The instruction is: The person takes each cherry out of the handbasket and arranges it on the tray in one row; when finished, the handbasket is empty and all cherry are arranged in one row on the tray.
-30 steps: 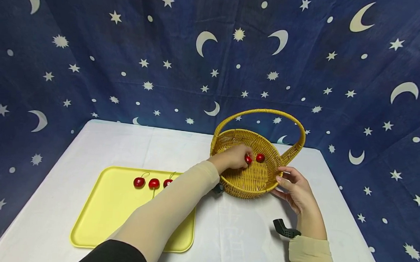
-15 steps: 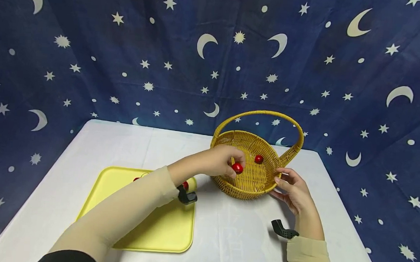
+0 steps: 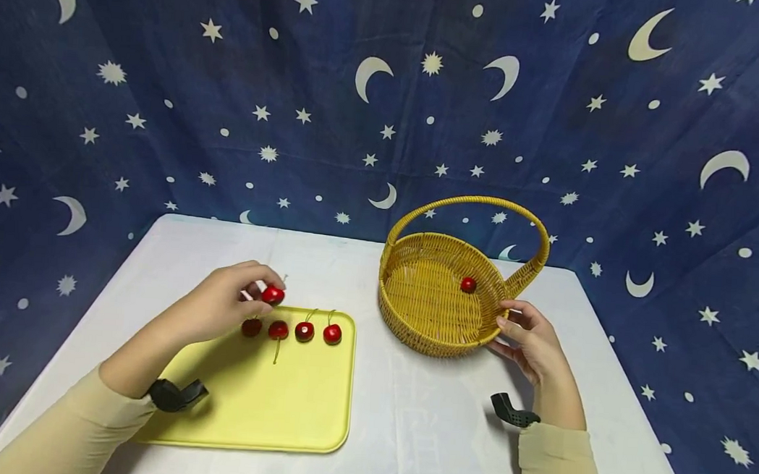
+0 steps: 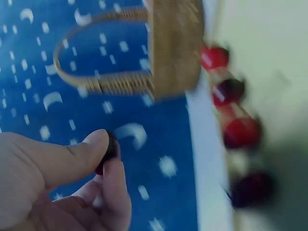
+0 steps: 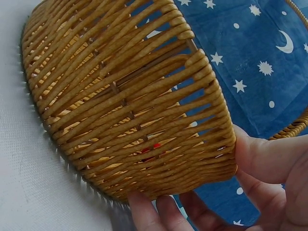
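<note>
Pinching a glossy red cherry [image 3: 274, 296] between thumb and fingers, my left hand [image 3: 222, 300] has swung from the woven basket [image 3: 424, 294] to near the far edge of the smooth yellow tray [image 3: 271, 411], by four round cherries [image 3: 305, 332]. My right hand [image 3: 532, 341] keeps gripping the coarse wicker rim [image 5: 224, 120]; one lone cherry [image 3: 468, 284] remains inside. The left wrist view is blurred, so I can't quite tell which fingers press.

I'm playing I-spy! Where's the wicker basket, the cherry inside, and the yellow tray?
Wicker basket [image 3: 429, 302], head view: bare woven floor.
Cherry inside [image 3: 468, 285], head view: red middle.
Yellow tray [image 3: 272, 397], head view: bare bottom.
</note>
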The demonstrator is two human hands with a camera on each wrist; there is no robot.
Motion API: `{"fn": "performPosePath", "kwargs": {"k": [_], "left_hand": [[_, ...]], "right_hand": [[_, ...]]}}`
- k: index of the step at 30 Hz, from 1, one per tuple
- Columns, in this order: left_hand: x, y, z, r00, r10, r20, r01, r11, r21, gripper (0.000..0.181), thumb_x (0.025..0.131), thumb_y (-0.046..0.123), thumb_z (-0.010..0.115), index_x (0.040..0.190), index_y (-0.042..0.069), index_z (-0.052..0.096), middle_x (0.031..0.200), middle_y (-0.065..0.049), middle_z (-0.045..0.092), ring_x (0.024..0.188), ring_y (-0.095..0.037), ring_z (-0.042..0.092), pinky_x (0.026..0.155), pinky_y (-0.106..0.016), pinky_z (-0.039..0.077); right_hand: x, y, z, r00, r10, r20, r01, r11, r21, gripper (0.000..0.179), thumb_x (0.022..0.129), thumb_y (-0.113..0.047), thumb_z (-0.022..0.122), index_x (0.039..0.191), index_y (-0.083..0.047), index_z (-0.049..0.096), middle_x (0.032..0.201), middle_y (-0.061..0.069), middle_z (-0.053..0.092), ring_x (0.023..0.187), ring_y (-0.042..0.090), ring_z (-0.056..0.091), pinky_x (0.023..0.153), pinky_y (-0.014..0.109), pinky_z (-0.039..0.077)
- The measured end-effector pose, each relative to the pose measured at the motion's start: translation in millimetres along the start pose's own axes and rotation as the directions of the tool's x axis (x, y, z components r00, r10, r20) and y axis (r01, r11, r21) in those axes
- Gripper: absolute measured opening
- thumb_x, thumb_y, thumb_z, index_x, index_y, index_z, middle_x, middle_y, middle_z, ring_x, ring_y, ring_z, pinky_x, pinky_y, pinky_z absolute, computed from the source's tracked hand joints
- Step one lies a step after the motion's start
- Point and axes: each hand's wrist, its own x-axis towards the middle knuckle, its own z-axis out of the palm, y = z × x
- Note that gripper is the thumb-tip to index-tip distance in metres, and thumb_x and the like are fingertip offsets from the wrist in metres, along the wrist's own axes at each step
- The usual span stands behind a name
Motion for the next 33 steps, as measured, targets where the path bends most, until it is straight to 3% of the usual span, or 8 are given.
{"fn": "performPosePath", "kwargs": {"k": [6, 13, 23, 33], "left_hand": [[-34.1, -43.6, 4.1, 0.988, -0.151, -0.027, 0.152, 0.984, 0.091, 0.028, 0.091, 0.006, 0.083, 0.116, 0.014, 0.072, 0.106, -0.004, 0.07, 0.08, -0.016, 0.056, 0.07, -0.029, 0.046], [-42.5, -67.2, 15.9, 0.979, -0.2, -0.042, 0.204, 0.97, 0.13, 0.027, 0.086, 0.007, 0.088, 0.109, 0.011, 0.074, 0.099, -0.005, 0.067, 0.081, -0.019, 0.052, 0.072, -0.034, 0.042], [-45.8, -75.7, 14.9, 0.977, -0.212, -0.034, 0.214, 0.967, 0.141, 0.031, 0.084, 0.01, 0.09, 0.111, 0.01, 0.074, 0.104, -0.01, 0.07, 0.087, -0.022, 0.056, 0.077, -0.038, 0.044], [-41.5, -56.3, -1.2, 0.982, -0.19, -0.026, 0.191, 0.974, 0.122, 0.04, 0.088, 0.011, 0.087, 0.126, 0.008, 0.074, 0.12, -0.018, 0.069, 0.086, -0.022, 0.055, 0.078, -0.039, 0.045]], "right_hand": [[0.9, -1, 0, 1.0, 0.007, 0.0, -0.007, 1.0, 0.001, 0.038, 0.105, -0.009, 0.068, 0.141, -0.013, 0.058, 0.13, 0.003, 0.051, 0.112, 0.018, 0.07, 0.094, 0.047, 0.064], [1.5, -1, 0, 1.0, 0.013, -0.011, -0.013, 1.0, 0.008, 0.036, 0.105, -0.007, 0.067, 0.139, -0.015, 0.059, 0.13, 0.003, 0.051, 0.111, 0.018, 0.069, 0.091, 0.044, 0.065], [1.6, -1, 1, 1.0, 0.009, -0.01, -0.009, 1.0, 0.013, 0.036, 0.105, -0.007, 0.068, 0.139, -0.015, 0.06, 0.129, 0.004, 0.05, 0.112, 0.019, 0.069, 0.091, 0.043, 0.065], [1.6, -1, 0, 1.0, 0.002, 0.0, -0.002, 1.0, 0.026, 0.033, 0.105, -0.006, 0.067, 0.135, -0.017, 0.062, 0.127, 0.003, 0.051, 0.112, 0.02, 0.069, 0.091, 0.044, 0.065]]}}
